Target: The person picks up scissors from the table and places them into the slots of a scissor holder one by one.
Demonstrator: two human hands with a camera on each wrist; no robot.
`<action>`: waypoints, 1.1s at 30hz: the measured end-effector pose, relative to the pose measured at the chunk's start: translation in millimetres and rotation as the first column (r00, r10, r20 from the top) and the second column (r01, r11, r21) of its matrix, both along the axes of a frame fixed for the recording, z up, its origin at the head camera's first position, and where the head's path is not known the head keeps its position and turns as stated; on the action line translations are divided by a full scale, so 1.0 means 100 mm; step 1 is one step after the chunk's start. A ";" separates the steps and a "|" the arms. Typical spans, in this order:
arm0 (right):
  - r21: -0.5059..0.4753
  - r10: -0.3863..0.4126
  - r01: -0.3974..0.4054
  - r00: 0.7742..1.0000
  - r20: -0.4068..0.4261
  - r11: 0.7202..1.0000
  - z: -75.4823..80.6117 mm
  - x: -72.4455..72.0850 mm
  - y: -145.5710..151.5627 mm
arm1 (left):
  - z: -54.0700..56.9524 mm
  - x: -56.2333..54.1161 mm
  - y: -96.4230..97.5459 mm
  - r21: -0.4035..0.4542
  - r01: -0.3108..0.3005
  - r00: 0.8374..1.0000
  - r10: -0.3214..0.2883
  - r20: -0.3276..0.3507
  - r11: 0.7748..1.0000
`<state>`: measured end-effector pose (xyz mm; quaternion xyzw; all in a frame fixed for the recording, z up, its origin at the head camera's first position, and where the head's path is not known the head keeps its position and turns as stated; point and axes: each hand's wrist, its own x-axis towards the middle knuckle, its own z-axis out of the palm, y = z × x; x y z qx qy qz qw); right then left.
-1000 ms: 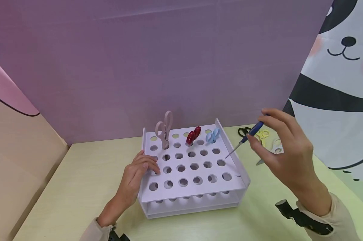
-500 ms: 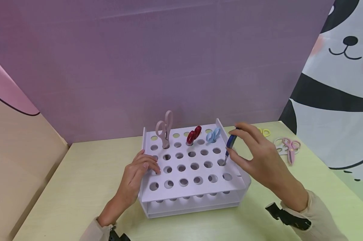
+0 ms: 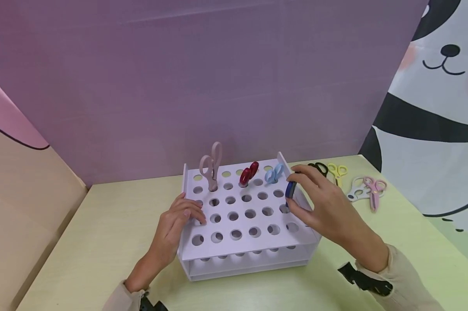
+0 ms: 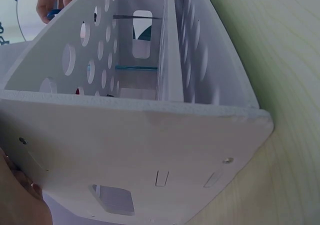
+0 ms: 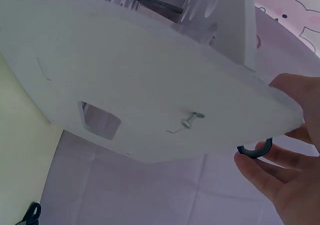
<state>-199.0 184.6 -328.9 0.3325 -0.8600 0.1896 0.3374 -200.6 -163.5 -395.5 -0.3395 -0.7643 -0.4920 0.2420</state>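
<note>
A white rack [image 3: 226, 244] with rows of round holes stands on the table. My left hand [image 3: 175, 226] holds its left side, fingers bent over the edge onto the holed top. With thumb and fingers, my right hand [image 3: 323, 205] pinches dark blue-handled scissors [image 3: 290, 189] by the handle at a hole near the right side. In the right wrist view, one loop of the scissors [image 5: 256, 150] shows between the fingertips. Mauve scissors [image 3: 210, 168], red scissors [image 3: 248, 173] and light blue scissors [image 3: 274, 173] stand upright in back holes, blades mostly hidden.
On the table [image 3: 121, 229], right of the rack, lie black scissors [image 3: 320, 167], yellow scissors [image 3: 337, 171], white scissors [image 3: 356, 190] and pink scissors [image 3: 375, 190]. A purple backdrop [image 3: 218, 86] stands behind, and a panda-print sheet [image 3: 432, 116] is at the right.
My right hand has moved left and down with the blue scissors; their metal tip was above the rack and is now down in a hole. My left hand has stayed in place.
</note>
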 end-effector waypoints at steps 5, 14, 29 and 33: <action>0.050 -0.011 0.009 0.999 0.041 0.999 -0.06 -0.02 -0.04 | 0.00 0.00 0.00 0.004 0.004 1.000 -0.004 -0.005 1.000; 0.105 -0.004 -0.001 0.999 0.051 0.994 -0.07 -0.02 -0.05 | 0.00 0.00 0.00 -0.002 0.002 1.000 -0.002 -0.003 1.000; 0.060 -0.067 0.064 0.997 0.049 0.996 0.21 0.07 0.18 | -0.02 0.00 0.00 0.011 0.005 1.000 -0.005 -0.004 1.000; 0.042 -0.110 0.108 0.992 0.061 0.993 0.23 0.00 0.31 | -0.02 0.00 0.00 0.013 0.006 1.000 -0.006 -0.002 1.000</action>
